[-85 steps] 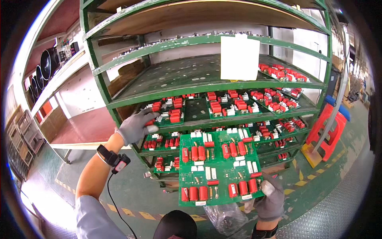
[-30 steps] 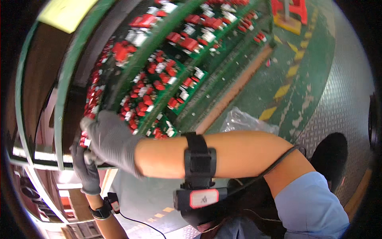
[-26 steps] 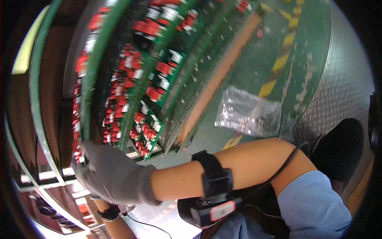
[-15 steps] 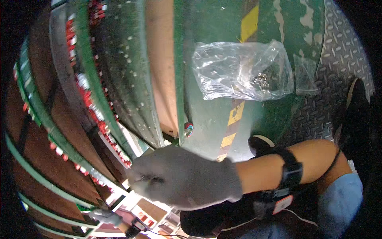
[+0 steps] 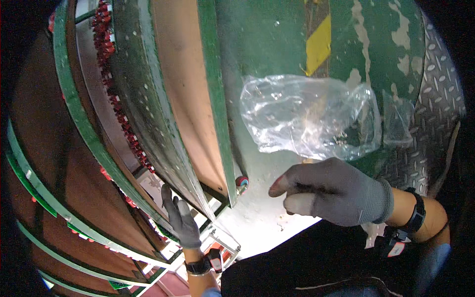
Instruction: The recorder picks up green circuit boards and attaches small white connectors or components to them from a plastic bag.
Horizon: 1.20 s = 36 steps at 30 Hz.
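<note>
My right hand [image 5: 336, 193], in a grey work glove, hovers just below a clear plastic bag [image 5: 277, 119] on the green floor. Its fingers are loosely curled, thumb and forefinger apart, nothing visible between them; a reddish patch marks the forefinger's tip. My left hand [image 5: 184, 222], gloved in grey too, lies at the near end of a green-framed rack [image 5: 81, 116], fingers apart. Small red pieces [image 5: 129, 133] line a strip of this rack. Small metal bits [image 5: 341, 137] show blurred inside the bag.
Brown panels [image 5: 44, 143] stand between the green bars at left. A pinkish-tan board [image 5: 185, 94] runs beside the rack, near a small red-and-blue round object [image 5: 242, 182]. A yellow floor stripe [image 5: 318, 44] passes under the bag. Diamond-patterned metal plate [image 5: 433, 99] lies at right.
My right hand has moved right, from the rack's near end to beside the bag. My left hand has risen along the rack from the lower left. The view has shifted.
</note>
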Motion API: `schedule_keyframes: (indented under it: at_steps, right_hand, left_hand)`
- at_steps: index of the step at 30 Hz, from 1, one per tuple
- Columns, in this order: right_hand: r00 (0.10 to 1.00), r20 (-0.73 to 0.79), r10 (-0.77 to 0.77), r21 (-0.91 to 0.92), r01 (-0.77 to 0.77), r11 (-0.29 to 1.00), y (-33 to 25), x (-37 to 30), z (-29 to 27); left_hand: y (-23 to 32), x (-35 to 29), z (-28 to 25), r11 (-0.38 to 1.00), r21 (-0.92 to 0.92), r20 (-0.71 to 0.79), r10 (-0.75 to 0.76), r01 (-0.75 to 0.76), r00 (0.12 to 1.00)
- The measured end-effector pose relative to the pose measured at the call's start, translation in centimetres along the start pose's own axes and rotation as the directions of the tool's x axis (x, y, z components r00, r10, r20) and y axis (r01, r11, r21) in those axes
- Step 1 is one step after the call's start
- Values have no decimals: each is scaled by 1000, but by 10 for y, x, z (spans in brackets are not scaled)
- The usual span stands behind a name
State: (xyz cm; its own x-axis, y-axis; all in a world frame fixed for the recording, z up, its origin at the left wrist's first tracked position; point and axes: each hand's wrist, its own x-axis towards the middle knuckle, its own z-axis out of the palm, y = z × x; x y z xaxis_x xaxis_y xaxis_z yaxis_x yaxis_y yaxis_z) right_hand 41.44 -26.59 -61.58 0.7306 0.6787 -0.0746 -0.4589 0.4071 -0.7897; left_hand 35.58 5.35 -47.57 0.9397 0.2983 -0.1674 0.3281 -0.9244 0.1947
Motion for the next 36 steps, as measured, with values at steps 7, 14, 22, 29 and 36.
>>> schedule_keyframes:
  at_steps: [7, 14, 22, 29, 36]
  right_hand:
    - [1000, -3, 2, 122, -2, 993, -16, 8, -21]
    - [994, -107, 24, 56, -18, 998, -28, 17, -38]
    - [978, -201, -46, -63, 34, 997, -57, 6, -43]
    - [988, -152, -40, -161, 15, 987, -69, -49, -78]
    - [988, -151, -13, -666, -92, 740, -54, -73, -102]
  left_hand:
    - [-154, 58, 15, 817, -567, -277, -306, 102, 911]
    - [-90, 100, 30, 937, -334, -336, -223, 106, 915]
    - [93, 222, 42, 931, -288, -240, 156, -224, 958]
    - [132, 331, 44, 932, -308, -365, 68, -190, 928]
    - [131, 354, 29, 884, -467, -58, -46, 13, 997]
